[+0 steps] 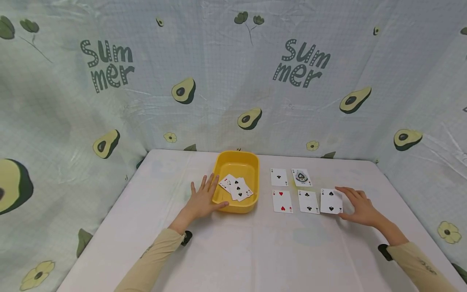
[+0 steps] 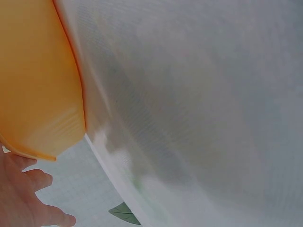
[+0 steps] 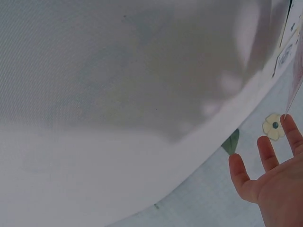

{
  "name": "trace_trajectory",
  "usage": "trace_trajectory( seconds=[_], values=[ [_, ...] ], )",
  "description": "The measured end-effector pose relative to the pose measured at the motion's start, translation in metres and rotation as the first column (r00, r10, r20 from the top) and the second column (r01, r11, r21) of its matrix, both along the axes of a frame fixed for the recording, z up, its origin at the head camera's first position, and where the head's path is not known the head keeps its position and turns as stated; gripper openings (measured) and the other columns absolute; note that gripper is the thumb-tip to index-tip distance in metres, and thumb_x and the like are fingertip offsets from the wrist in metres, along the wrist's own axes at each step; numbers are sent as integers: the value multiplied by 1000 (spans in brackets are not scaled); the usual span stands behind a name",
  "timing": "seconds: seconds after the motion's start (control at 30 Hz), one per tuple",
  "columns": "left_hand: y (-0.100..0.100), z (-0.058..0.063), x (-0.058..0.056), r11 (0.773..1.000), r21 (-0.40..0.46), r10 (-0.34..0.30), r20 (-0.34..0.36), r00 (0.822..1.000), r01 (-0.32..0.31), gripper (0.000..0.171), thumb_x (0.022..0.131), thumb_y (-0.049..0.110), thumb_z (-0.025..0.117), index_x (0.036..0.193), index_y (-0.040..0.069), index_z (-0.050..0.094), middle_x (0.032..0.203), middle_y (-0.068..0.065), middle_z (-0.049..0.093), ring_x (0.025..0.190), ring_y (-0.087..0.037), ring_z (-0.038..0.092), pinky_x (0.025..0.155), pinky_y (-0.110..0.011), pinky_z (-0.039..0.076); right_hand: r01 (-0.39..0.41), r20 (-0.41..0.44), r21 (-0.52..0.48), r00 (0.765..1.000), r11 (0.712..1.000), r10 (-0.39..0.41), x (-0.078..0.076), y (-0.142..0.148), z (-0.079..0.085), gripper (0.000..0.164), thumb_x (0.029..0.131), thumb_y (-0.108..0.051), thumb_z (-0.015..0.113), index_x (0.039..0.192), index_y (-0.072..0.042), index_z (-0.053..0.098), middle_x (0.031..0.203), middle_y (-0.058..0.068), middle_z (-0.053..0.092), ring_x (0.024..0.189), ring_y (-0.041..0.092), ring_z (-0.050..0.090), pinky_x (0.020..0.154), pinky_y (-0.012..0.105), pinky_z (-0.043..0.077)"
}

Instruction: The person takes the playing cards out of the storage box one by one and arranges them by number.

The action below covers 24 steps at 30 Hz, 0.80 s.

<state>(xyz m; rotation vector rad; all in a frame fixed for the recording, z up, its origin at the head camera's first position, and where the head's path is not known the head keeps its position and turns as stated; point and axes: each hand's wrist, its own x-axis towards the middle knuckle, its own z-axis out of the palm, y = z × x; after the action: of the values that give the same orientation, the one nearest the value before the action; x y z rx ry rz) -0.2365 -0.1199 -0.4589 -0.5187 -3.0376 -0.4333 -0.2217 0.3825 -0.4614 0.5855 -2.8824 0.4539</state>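
Observation:
My right hand point(image 1: 359, 209) pinches a two of spades point(image 1: 331, 201) by its right edge, at the right end of the front row of cards. Beside it lie a two of clubs point(image 1: 308, 201) and a two of hearts point(image 1: 282, 201). Behind them are an ornate ace of spades point(image 1: 301, 177) and a club card point(image 1: 279, 177). My left hand point(image 1: 202, 201), fingers spread, rests on the left rim of a yellow tub point(image 1: 254, 170). Overlapping playing cards point(image 1: 238, 190) lie inside it. In the left wrist view, spread fingers point(image 2: 40, 179) show by the tub's rim; the right wrist view catches only a card's edge.
A white-covered table point(image 1: 233, 251) carries everything. Printed cloth point(image 1: 219, 52) with avocados and lettering hangs behind it and along both sides. The tub stands left of the face-up cards, near the table's back edge.

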Motion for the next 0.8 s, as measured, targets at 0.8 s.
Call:
trace_trajectory(
  seconds=[0.8],
  values=[
    [1,1,0,1000,-25,15,7,1000,-15,96,78,67,45,145,13,1,152,-12,3,138,-36,5,100,-67,3,72,189,93,978,993,-89,-14,12,-10,80,64,-24,76,132,-11,35,130,22,38,108,43,27,76,62,28]
  ],
)
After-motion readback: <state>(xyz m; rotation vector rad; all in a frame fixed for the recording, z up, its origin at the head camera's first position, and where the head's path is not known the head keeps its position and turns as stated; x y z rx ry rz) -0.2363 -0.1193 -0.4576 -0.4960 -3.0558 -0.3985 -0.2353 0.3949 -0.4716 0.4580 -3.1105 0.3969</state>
